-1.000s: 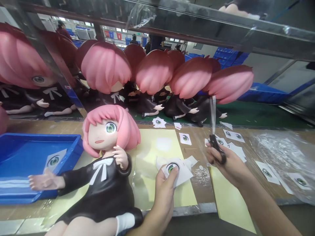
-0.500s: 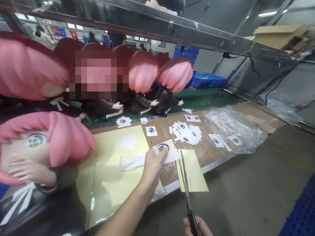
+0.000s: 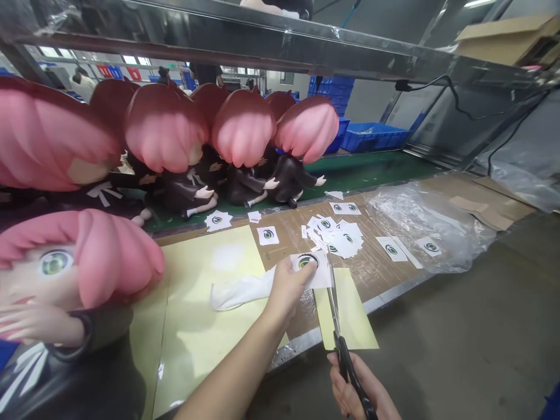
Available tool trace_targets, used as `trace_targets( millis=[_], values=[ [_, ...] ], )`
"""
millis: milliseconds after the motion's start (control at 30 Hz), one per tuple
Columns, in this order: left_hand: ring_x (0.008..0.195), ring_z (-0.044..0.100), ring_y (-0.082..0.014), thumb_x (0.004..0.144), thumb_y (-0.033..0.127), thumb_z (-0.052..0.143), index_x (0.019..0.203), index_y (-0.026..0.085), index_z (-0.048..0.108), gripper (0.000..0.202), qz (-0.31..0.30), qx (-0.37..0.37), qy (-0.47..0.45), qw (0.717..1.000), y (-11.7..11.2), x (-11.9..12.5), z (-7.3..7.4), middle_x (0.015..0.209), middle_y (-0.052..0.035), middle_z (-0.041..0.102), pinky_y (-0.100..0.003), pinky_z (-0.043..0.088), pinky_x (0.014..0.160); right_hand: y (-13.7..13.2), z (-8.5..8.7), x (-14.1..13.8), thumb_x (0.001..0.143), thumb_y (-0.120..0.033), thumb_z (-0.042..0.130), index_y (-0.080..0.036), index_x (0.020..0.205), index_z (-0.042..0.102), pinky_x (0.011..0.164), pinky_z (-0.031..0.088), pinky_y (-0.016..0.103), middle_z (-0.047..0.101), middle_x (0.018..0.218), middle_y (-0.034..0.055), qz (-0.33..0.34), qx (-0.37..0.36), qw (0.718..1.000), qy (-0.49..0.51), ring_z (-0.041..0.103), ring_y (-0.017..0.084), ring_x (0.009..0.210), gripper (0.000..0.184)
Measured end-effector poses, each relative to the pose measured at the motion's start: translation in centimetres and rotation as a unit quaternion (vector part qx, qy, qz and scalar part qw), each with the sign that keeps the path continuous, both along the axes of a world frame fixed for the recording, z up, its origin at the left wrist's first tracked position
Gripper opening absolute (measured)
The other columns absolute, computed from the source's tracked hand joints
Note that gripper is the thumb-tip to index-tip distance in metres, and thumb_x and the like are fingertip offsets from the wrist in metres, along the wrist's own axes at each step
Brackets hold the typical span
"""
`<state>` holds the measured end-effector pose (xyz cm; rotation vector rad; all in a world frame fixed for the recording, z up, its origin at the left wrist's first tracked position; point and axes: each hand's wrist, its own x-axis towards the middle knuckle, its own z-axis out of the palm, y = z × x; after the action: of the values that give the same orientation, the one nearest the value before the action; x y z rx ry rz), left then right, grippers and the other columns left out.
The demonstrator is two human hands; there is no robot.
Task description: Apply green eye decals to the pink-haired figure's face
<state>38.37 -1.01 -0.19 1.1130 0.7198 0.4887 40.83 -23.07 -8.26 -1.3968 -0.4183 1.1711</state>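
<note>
Between the thumb and fingers of my left hand (image 3: pixel 286 289) is a white paper eye decal (image 3: pixel 322 275) with a green eye printed on it. My right hand (image 3: pixel 356 382) grips black-handled scissors (image 3: pixel 336 318), their blades pointing up along the decal's right edge. A pile of cut eye decals (image 3: pixel 343 239) lies just beyond. Below the scissors a yellow sheet (image 3: pixel 352 300) overhangs the table's front edge. At the left sits a large pink-haired figure (image 3: pixel 118 256) in black, with a green eye showing and a hand near its mouth.
Several pink-haired figures (image 3: pixel 242 128) line the green surface at the back, under a metal shelf (image 3: pixel 219 44). Clear plastic film (image 3: pixel 406 216) covers the cardboard at right. A white cloth (image 3: pixel 240 291) lies on yellow sheets (image 3: pixel 188 326). A blue crate (image 3: pixel 374 137) stands behind.
The scissors and my right hand have risen, bringing the blades onto the decal's right edge. My left hand and the decal have shifted slightly right. The camera view has moved a little.
</note>
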Motion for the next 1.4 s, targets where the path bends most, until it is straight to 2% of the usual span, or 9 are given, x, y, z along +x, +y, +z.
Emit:
trace_targets(
  millis=[233,433,600,767,967,1167,1400],
  values=[
    [0.087,0.067,-0.0166,0.094,0.027,0.065,0.102,0.011,0.065,0.017,0.003,0.005,0.009,1.000,1.2,1.6,-1.2,0.099,-0.0043,0.068,-0.034,0.059,0.079,1.7,-1.4,0.8,0.085,-0.069,0.066,-0.017,0.112,0.057,0.061,0.041,0.027,0.050,0.080,0.0024,0.007,0.012,1.000,-0.008,0.044,0.011,0.063,0.059],
    [0.087,0.067,-0.0168,0.095,0.029,0.064,0.105,0.012,0.065,0.020,0.009,0.008,0.036,0.999,2.5,2.3,-2.0,0.101,-0.0050,0.068,-0.034,0.059,0.078,3.2,-2.3,1.8,0.082,-0.071,0.068,-0.017,0.109,0.056,0.058,0.037,0.026,0.048,0.076,0.0010,0.009,0.024,1.000,0.006,0.042,0.010,0.059,0.061],
    [0.086,0.067,-0.0164,0.095,0.029,0.064,0.104,0.012,0.064,0.020,0.013,0.006,0.072,0.997,3.4,2.7,-2.4,0.100,-0.0046,0.068,-0.033,0.059,0.077,4.5,-1.7,2.2,0.080,-0.069,0.071,-0.016,0.109,0.057,0.058,0.036,0.026,0.048,0.075,0.0010,0.012,0.021,0.999,0.033,0.043,0.011,0.060,0.063],
    [0.085,0.066,-0.0159,0.095,0.030,0.064,0.108,0.012,0.063,0.022,0.019,-0.009,0.096,0.995,4.4,3.3,-3.3,0.101,-0.0053,0.067,-0.032,0.060,0.074,5.9,-0.7,1.6,0.075,-0.072,0.074,-0.015,0.105,0.056,0.058,0.031,0.024,0.045,0.072,-0.0012,-0.045,0.015,0.998,0.045,0.040,0.008,0.058,0.067],
    [0.090,0.067,-0.0176,0.096,0.034,0.062,0.113,0.013,0.063,0.027,0.025,-0.028,0.081,0.996,6.1,4.2,-4.9,0.108,-0.0070,0.067,-0.035,0.060,0.078,7.5,0.1,0.9,0.070,-0.074,0.077,-0.014,0.100,0.057,0.055,0.028,0.023,0.047,0.071,-0.0009,-0.094,0.011,0.995,0.033,0.038,0.007,0.054,0.070],
    [0.097,0.067,-0.0198,0.096,0.035,0.062,0.118,0.014,0.061,0.030,0.037,-0.045,0.069,0.996,7.7,5.1,-6.0,0.115,-0.0085,0.066,-0.039,0.060,0.083,8.9,-0.2,0.9,0.070,-0.073,0.078,-0.014,0.098,0.057,0.054,0.027,0.023,0.047,0.066,-0.0017,-0.118,0.004,0.993,0.026,0.036,0.007,0.053,0.069],
    [0.096,0.067,-0.0197,0.096,0.034,0.062,0.117,0.014,0.062,0.029,0.054,-0.052,0.051,0.996,9.1,6.0,-6.4,0.114,-0.0083,0.066,-0.038,0.060,0.083,9.8,-0.7,1.4,0.068,-0.069,0.081,-0.012,0.109,0.061,0.053,0.031,0.024,0.059,0.077,0.0048,-0.124,-0.018,0.992,0.033,0.043,0.010,0.055,0.073]
  ],
)
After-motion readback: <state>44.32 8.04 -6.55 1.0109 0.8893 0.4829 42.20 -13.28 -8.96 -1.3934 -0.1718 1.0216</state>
